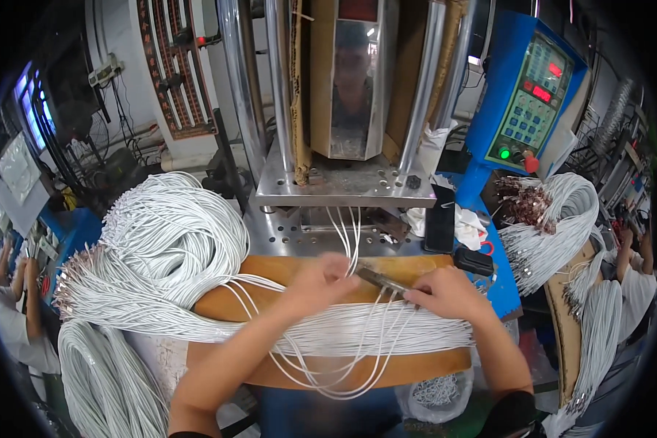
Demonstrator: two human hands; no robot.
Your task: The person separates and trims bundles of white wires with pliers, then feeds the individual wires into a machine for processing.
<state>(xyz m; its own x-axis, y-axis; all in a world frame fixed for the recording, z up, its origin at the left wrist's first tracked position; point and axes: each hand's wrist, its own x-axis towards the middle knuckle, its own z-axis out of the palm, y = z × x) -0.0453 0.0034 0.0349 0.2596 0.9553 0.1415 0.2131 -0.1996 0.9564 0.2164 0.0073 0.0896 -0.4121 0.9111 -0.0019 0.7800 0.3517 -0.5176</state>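
White cable bundles (160,255) left, press (343,146) ahead, bare board (431,365) near.

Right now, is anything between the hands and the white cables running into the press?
Nothing visible stands between them. The left hand is already on the white cables leading under the press plate. The right hand holds a dark metal piece beside them. The big cable bundle lies off to the left.
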